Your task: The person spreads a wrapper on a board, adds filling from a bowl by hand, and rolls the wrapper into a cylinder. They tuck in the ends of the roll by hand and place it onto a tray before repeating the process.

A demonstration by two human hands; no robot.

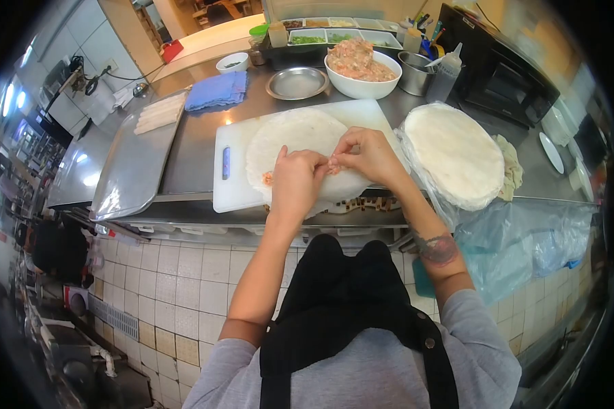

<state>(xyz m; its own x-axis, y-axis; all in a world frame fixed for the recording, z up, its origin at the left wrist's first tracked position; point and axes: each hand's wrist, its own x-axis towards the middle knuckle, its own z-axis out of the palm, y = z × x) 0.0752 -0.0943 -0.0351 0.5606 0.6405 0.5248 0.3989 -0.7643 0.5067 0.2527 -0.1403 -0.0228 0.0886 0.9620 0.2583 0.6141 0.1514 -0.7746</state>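
Head view: Right hand (367, 155) pinches pinkish filling (333, 168) over a pale round sheet (297, 131); the half-curled left hand (297, 178) meets its fingertips, any hold unclear. A heaped white bowl (365, 88) stands beyond both hands.

Beneath fingers (348, 139), one uppermost round sheet (290, 133), one cutting board (236, 193) counted; beyond, one large bowl (363, 89), one small bowl (233, 70), one metal dish (297, 83), one metal pot (413, 80); leftward, one tray (133, 163), one blue cloth (216, 91); rightward, one sheet stack (454, 155) seen.
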